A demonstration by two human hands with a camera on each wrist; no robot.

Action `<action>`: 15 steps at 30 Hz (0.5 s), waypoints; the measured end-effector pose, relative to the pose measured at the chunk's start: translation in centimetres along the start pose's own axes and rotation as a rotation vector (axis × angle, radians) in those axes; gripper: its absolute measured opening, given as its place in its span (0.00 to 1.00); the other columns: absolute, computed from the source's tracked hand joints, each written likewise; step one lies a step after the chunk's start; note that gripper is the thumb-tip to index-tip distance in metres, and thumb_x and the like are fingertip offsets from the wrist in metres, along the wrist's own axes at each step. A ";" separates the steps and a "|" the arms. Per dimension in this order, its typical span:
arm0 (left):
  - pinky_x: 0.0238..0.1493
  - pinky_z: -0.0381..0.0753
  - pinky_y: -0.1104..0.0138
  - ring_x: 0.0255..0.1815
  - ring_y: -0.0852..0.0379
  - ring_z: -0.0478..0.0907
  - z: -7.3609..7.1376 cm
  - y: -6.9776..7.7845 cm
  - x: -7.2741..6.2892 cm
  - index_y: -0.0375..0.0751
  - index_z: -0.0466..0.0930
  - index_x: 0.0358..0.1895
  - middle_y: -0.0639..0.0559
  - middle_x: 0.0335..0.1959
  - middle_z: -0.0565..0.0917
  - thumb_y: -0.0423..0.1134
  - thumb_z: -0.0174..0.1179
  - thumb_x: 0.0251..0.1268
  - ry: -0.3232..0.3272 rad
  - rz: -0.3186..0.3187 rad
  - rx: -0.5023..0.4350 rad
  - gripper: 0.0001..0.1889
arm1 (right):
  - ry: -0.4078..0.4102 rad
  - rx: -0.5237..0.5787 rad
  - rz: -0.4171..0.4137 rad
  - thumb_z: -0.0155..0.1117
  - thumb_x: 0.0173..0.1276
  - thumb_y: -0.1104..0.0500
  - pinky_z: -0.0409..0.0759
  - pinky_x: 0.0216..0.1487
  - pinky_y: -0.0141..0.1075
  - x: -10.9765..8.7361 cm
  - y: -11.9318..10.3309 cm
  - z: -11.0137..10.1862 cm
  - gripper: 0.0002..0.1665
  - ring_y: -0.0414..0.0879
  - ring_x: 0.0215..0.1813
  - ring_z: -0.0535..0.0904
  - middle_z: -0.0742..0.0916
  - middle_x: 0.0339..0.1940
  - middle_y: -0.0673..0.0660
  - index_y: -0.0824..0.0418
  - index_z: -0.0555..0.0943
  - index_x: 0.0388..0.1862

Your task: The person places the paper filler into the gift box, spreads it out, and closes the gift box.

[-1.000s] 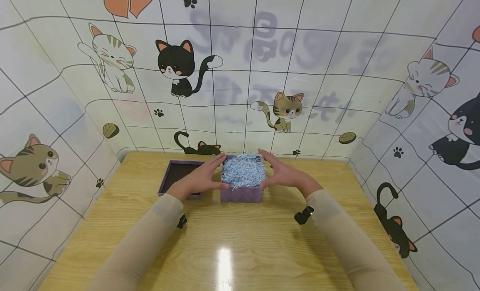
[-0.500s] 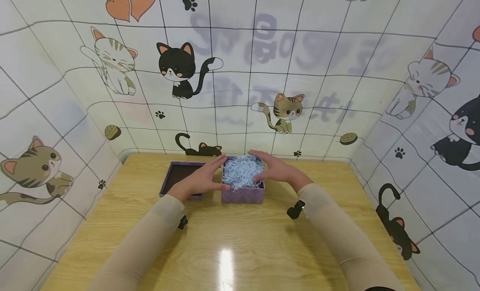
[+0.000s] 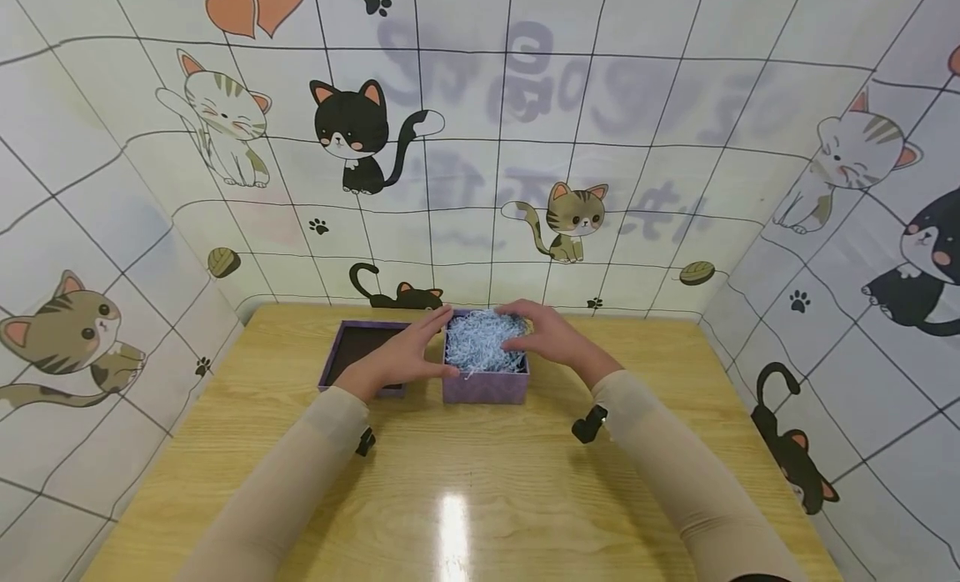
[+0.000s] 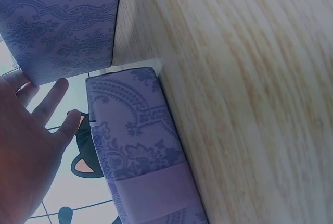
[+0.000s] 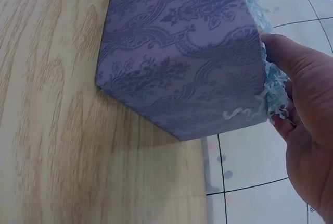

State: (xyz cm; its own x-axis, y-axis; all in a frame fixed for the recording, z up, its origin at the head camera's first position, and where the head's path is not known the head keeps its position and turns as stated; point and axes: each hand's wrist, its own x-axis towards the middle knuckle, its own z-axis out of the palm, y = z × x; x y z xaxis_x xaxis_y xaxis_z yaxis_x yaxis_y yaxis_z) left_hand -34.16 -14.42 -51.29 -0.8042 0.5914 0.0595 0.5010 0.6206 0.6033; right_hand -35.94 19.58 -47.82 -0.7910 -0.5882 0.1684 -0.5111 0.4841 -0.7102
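A purple patterned box [image 3: 485,389] stands on the table, filled with pale blue shredded paper [image 3: 477,340]. My left hand [image 3: 401,357] spans the box's left side, its thumb by the front corner and fingers toward the back. In the left wrist view, the fingers [image 4: 53,101] are spread loosely near the box's corner. My right hand [image 3: 555,340] reaches over the box's right part, thumb and fingers curved round some of the shredded paper. In the right wrist view, shreds [image 5: 276,86] show between its thumb and fingers. Fingertips deep in the paper are hidden.
A purple lid [image 3: 352,348] with a dark inside lies upturned left of the box, partly behind my left hand. The wooden table [image 3: 450,474] meets walls with a cat-patterned covering [image 3: 465,148].
My right hand has moved left from the box's right edge onto the shredded paper, and its thumb and fingers have drawn closer. My left hand stays beside the box.
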 end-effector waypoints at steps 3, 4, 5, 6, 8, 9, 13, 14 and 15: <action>0.82 0.59 0.33 0.92 0.41 0.45 0.0 0.1 0.0 0.53 0.43 0.94 0.53 0.94 0.42 0.74 0.72 0.66 0.001 -0.002 -0.001 0.64 | -0.023 -0.022 -0.005 0.82 0.73 0.52 0.77 0.74 0.59 0.3 -0.7 0.2 0.41 0.57 0.73 0.79 0.84 0.74 0.57 0.60 0.78 0.80; 0.82 0.60 0.33 0.92 0.41 0.45 0.0 0.1 0.0 0.53 0.43 0.94 0.54 0.94 0.41 0.74 0.72 0.65 0.000 -0.005 -0.005 0.65 | -0.037 -0.034 -0.005 0.82 0.73 0.53 0.78 0.72 0.58 0.4 -0.9 0.4 0.41 0.57 0.72 0.80 0.84 0.74 0.57 0.61 0.78 0.81; 0.82 0.60 0.32 0.92 0.40 0.45 0.0 0.1 0.0 0.54 0.43 0.94 0.54 0.94 0.41 0.74 0.72 0.65 -0.002 -0.008 -0.006 0.65 | -0.056 -0.049 -0.002 0.82 0.74 0.53 0.79 0.71 0.57 0.6 -1.2 0.6 0.40 0.56 0.71 0.80 0.84 0.75 0.57 0.61 0.78 0.81; 0.81 0.60 0.32 0.92 0.40 0.45 0.0 0.1 0.0 0.54 0.43 0.94 0.54 0.94 0.41 0.74 0.72 0.65 -0.002 -0.009 -0.008 0.65 | -0.078 -0.069 0.000 0.81 0.74 0.53 0.80 0.70 0.56 0.8 -1.5 0.8 0.40 0.56 0.70 0.81 0.83 0.75 0.58 0.61 0.78 0.81; 0.81 0.60 0.31 0.92 0.39 0.46 0.1 0.1 -0.1 0.54 0.42 0.94 0.54 0.94 0.41 0.75 0.72 0.65 -0.005 -0.012 -0.011 0.65 | -0.123 -0.143 0.004 0.80 0.76 0.52 0.81 0.71 0.53 1.2 -1.9 1.2 0.40 0.55 0.70 0.81 0.82 0.76 0.58 0.60 0.78 0.81; 0.80 0.61 0.31 0.92 0.38 0.46 0.1 0.0 0.0 0.54 0.42 0.94 0.54 0.94 0.41 0.75 0.71 0.65 -0.005 -0.012 -0.011 0.65 | -0.142 -0.175 0.006 0.80 0.76 0.52 0.81 0.71 0.52 1.4 -2.2 1.5 0.39 0.54 0.72 0.81 0.82 0.77 0.57 0.60 0.78 0.81; 0.80 0.62 0.31 0.92 0.39 0.47 0.1 0.1 0.0 0.55 0.43 0.94 0.55 0.94 0.41 0.74 0.72 0.66 -0.004 -0.008 -0.011 0.64 | -0.191 -0.296 0.008 0.79 0.77 0.53 0.81 0.71 0.51 2.2 -3.0 2.3 0.37 0.54 0.73 0.80 0.82 0.77 0.58 0.58 0.79 0.81; 0.80 0.62 0.31 0.92 0.39 0.47 0.1 0.1 -0.1 0.55 0.43 0.94 0.55 0.94 0.41 0.73 0.72 0.66 -0.004 -0.007 -0.012 0.63 | -0.197 -0.317 0.010 0.79 0.77 0.54 0.81 0.72 0.51 2.4 -3.2 2.5 0.37 0.55 0.74 0.80 0.82 0.76 0.58 0.57 0.79 0.80; 0.80 0.63 0.32 0.92 0.40 0.47 0.0 0.2 -0.1 0.56 0.42 0.94 0.54 0.94 0.41 0.73 0.72 0.67 -0.004 -0.006 -0.015 0.63 | -0.205 -0.334 0.019 0.79 0.77 0.54 0.80 0.72 0.52 2.6 -3.3 2.6 0.37 0.55 0.75 0.79 0.82 0.77 0.59 0.58 0.79 0.80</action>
State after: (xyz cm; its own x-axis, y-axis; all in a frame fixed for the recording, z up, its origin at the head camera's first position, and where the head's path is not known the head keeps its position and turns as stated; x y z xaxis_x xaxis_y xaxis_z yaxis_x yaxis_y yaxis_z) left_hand -34.01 -14.32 -51.22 -0.8060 0.5896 0.0524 0.4911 0.6166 0.6154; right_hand -35.41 14.75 -46.84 -0.7351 -0.6780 -0.0065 -0.6051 0.6603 -0.4447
